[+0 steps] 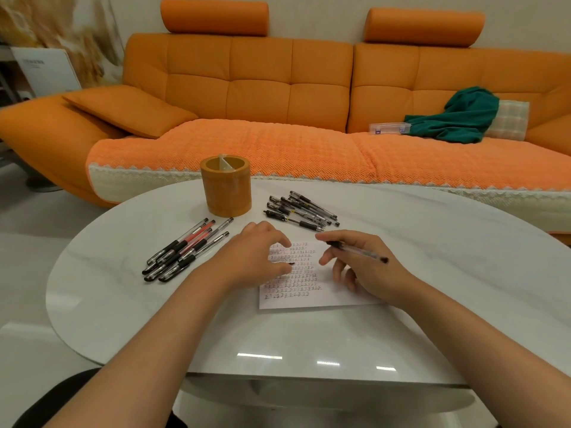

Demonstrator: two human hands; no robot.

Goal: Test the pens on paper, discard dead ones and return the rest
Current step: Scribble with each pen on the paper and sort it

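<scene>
Pen (pixel 355 251) pinched in right hand (pixel 367 273) above paper (pixel 309 301).

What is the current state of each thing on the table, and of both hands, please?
Paper: flat, largely filled with test marks.
Orange pen holder: upright, no pens sticking out.
Left pen group: lying loose, left of the paper.
Right pen pile: lying heaped behind the paper.
Left hand: over the paper, pinching what looks like a pen cap.
Right hand: holding a clear pen above the paper.
</scene>
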